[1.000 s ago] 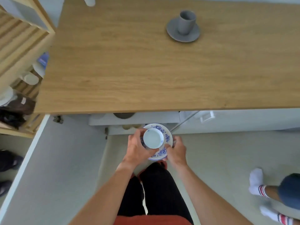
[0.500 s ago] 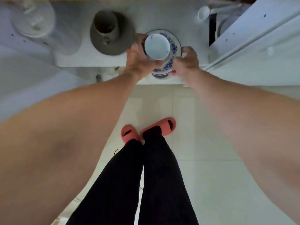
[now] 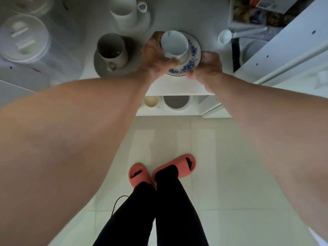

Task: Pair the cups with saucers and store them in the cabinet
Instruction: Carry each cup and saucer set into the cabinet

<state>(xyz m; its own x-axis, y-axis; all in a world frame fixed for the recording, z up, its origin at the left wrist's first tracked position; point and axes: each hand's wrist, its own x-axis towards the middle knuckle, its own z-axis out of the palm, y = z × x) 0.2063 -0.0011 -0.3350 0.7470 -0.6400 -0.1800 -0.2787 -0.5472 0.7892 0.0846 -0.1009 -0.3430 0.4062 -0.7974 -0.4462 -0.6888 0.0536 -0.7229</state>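
The cabinet shelf (image 3: 177, 86) already holds one grey cup on one grey saucer (image 3: 113, 68). One blue saucer (image 3: 192, 55) with one white cup (image 3: 174, 44) is being set down beside it; the left hand (image 3: 154, 57) and right hand (image 3: 207, 64) each grip the saucer's edge. Next, I think, let go gently.

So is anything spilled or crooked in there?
Nothing looks spilled or broken. The white cup sits on the blue-flowered saucer, held by the left hand and right hand. The grey cup stands upright on its grey saucer.
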